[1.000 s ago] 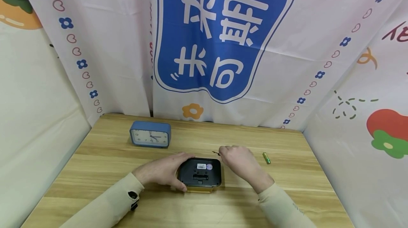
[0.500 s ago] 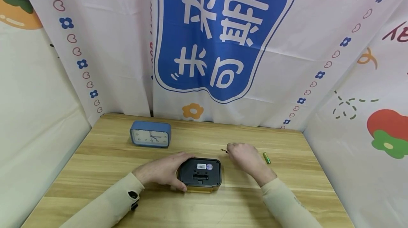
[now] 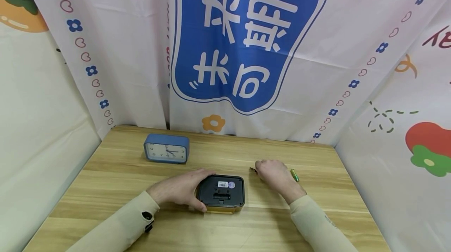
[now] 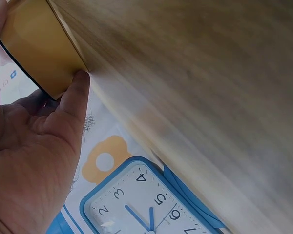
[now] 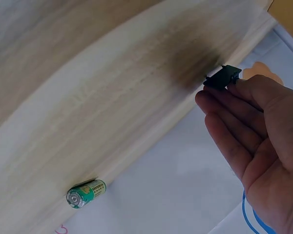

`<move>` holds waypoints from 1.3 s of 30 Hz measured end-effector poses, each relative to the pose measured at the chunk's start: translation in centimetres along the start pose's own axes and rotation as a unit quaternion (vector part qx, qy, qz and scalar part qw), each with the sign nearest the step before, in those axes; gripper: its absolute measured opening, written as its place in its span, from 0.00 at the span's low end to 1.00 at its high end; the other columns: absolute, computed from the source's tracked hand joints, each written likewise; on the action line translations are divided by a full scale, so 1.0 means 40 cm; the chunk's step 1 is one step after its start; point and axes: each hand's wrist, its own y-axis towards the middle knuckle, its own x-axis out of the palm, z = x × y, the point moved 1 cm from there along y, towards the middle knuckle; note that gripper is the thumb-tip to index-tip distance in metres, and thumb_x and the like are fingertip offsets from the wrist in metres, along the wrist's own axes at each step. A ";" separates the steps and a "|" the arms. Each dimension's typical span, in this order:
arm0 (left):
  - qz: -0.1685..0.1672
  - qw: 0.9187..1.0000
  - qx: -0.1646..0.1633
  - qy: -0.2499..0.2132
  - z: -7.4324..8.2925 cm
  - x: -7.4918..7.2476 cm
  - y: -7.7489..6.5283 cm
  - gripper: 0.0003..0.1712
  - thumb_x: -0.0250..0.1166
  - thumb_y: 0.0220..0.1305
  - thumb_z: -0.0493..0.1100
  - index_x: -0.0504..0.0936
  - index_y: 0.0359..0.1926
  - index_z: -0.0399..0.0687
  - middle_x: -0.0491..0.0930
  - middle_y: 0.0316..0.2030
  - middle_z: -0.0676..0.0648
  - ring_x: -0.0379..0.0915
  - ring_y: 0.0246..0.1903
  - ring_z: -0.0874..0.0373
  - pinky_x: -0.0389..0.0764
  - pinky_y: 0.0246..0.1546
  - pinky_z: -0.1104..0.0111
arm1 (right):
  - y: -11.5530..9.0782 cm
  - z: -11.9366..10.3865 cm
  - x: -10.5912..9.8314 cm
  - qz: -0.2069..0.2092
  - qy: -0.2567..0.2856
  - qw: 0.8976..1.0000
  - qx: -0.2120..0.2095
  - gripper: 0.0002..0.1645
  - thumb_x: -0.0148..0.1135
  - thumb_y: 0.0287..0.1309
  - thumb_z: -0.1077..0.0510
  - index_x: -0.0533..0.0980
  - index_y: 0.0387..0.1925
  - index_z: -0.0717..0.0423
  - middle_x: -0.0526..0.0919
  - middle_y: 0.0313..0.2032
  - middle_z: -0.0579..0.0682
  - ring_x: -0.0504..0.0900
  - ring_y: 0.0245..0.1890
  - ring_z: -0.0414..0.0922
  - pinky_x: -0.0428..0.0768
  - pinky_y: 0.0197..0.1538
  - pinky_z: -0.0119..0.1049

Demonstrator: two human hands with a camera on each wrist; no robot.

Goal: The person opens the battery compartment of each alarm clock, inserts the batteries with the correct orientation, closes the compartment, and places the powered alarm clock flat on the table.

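Observation:
A clock with a black back and a yellow-gold case [image 3: 232,202] lies face down on the wooden table, its battery slot [image 3: 221,196] uncovered. My left hand [image 3: 179,189] grips its left side, thumb at the near edge and fingers at the far one; the left wrist view shows the gold side wall [image 4: 41,44] between them. To the right of the clock, my right hand [image 3: 276,177] pinches a small black battery cover [image 5: 222,77] just above the table. A green AA battery [image 3: 294,175] lies on the table beside that hand.
A blue alarm clock [image 3: 166,148] stands upright at the back left, its dial facing forward. Printed white cloth [image 3: 141,67] hangs behind the table [image 3: 116,189] and along both sides.
My right hand has moved right with the battery cover, away from the clock and towards the battery, and has dipped slightly. The left hand and the clock stay put.

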 end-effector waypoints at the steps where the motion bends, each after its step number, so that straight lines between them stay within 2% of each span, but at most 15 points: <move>1: 0.001 1.000 0.001 -0.001 0.000 0.000 0.000 0.70 0.94 0.57 0.59 0.66 0.92 0.47 0.77 0.84 0.41 0.79 0.77 0.47 0.82 0.81 0.43 | -0.001 0.000 0.001 -0.002 0.000 1.000 -0.001 0.13 0.73 0.74 0.68 0.81 0.32 0.54 0.81 0.24 0.44 0.70 0.22 0.39 0.83 0.23 0.38; 16: 0.001 1.000 0.004 -0.013 -0.001 0.001 -0.001 0.70 0.95 0.57 0.59 0.66 0.92 0.47 0.77 0.83 0.42 0.78 0.77 0.47 0.80 0.82 0.42 | 0.000 -0.010 0.005 -0.020 -0.035 0.999 -0.024 0.11 0.76 0.71 0.69 0.83 0.34 0.55 0.81 0.23 0.44 0.68 0.22 0.37 0.77 0.24 0.33; 20: 0.002 1.000 0.006 -0.011 -0.001 0.001 0.000 0.70 0.95 0.57 0.59 0.66 0.92 0.46 0.77 0.83 0.42 0.79 0.77 0.47 0.81 0.82 0.42 | 0.000 -0.019 0.007 -0.019 -0.035 0.999 -0.022 0.10 0.75 0.74 0.67 0.84 0.34 0.55 0.83 0.24 0.45 0.69 0.22 0.37 0.80 0.25 0.34; 29: 0.000 1.000 0.002 -0.014 0.000 0.001 -0.001 0.70 0.95 0.57 0.59 0.66 0.92 0.48 0.78 0.82 0.42 0.79 0.77 0.47 0.81 0.82 0.42 | -0.001 -0.033 0.009 -0.004 -0.026 1.000 -0.010 0.13 0.75 0.77 0.62 0.84 0.31 0.55 0.87 0.26 0.48 0.75 0.21 0.42 0.88 0.27 0.43; 39: -0.001 1.000 -0.002 -0.014 0.002 0.000 -0.002 0.69 0.94 0.58 0.59 0.66 0.92 0.48 0.77 0.83 0.41 0.78 0.78 0.45 0.80 0.83 0.41 | -0.001 -0.026 0.003 -0.030 -0.001 0.999 0.024 0.11 0.76 0.77 0.59 0.86 0.35 0.54 0.87 0.27 0.47 0.75 0.24 0.41 0.88 0.29 0.41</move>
